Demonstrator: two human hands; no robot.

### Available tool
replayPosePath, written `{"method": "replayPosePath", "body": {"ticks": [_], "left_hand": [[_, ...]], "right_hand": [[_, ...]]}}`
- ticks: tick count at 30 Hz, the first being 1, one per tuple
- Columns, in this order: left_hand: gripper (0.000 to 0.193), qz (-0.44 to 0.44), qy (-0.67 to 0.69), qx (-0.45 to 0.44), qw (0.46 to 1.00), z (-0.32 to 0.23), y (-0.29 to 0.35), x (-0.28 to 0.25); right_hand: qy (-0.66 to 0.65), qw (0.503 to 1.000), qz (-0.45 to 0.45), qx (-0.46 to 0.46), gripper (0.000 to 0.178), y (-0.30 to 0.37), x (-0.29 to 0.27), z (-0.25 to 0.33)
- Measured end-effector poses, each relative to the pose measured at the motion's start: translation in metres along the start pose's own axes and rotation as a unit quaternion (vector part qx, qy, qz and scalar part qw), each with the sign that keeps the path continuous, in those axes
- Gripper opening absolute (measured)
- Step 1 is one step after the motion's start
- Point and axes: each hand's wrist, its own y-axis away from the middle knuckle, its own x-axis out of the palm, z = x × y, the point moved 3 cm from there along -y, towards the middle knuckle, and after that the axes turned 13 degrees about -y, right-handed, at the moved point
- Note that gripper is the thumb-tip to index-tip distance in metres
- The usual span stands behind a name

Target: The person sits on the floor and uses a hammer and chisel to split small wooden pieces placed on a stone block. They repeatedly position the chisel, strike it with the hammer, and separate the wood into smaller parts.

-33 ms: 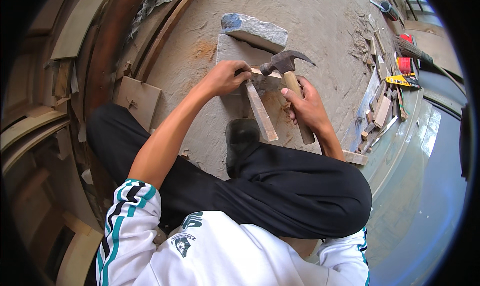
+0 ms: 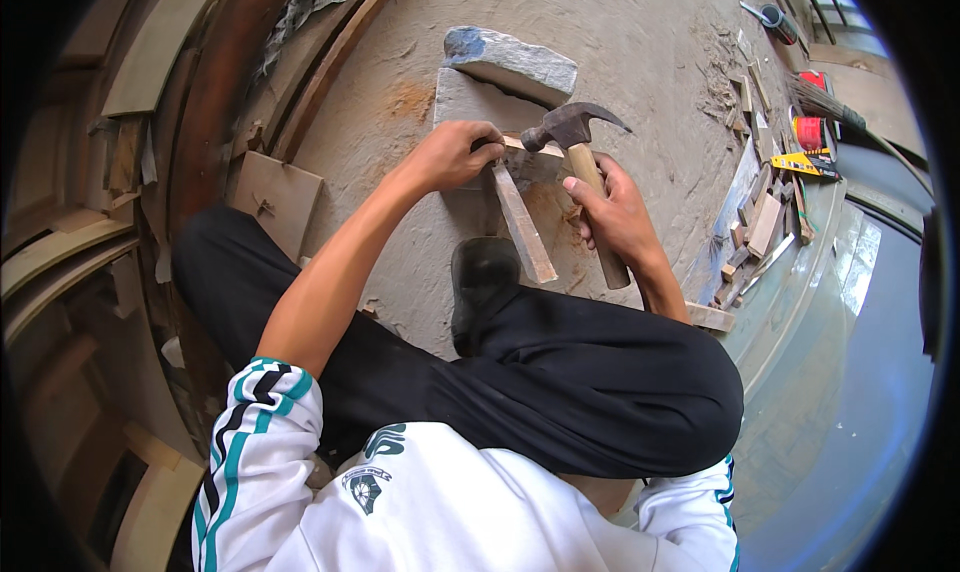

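My right hand [image 2: 618, 210] is wrapped round the wooden handle of a claw hammer [image 2: 568, 125], its dark metal head raised and the claw pointing right. To its left, my left hand [image 2: 460, 155] has its fingertips pinched together; whatever is between them is too small or hidden to make out. Just below those fingers, a narrow wooden strip [image 2: 524, 224] slants toward me. Its far end lies beside a second wooden piece [image 2: 533, 147], which runs across behind the hammer. Both lie by a flat grey block [image 2: 468, 100] on the ground.
A rough stone block [image 2: 512, 64] rests on the far side of the flat block. Wooden boards [image 2: 160, 52] are stacked along the left. On the right are wood offcuts [image 2: 765, 224], a yellow-handled saw [image 2: 805, 163], a red roll [image 2: 808, 132] and a broom [image 2: 828, 102]. My dark shoe [image 2: 484, 282] is close below.
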Motion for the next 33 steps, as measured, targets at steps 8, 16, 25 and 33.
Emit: {"method": "replayPosePath", "body": {"ticks": [8, 16, 25, 33], "left_hand": [[0.024, -0.032, 0.000, 0.008, 0.999, 0.000, 0.002, 0.003], [0.023, -0.058, 0.022, -0.002, 0.998, -0.001, 0.001, 0.002], [0.024, -0.059, 0.019, 0.016, 0.998, 0.000, 0.001, 0.003], [0.023, -0.068, 0.031, 0.009, 0.997, 0.001, 0.002, 0.008]], "right_hand": [[0.054, 0.998, -0.001, -0.017, 0.050, -0.007, 0.009, 0.013], [0.062, 0.998, 0.002, -0.023, 0.054, -0.011, 0.011, 0.022], [0.097, 0.995, 0.005, -0.032, 0.054, -0.013, 0.012, 0.024], [0.116, 0.992, 0.017, -0.048, 0.044, -0.020, 0.015, 0.029]]}}
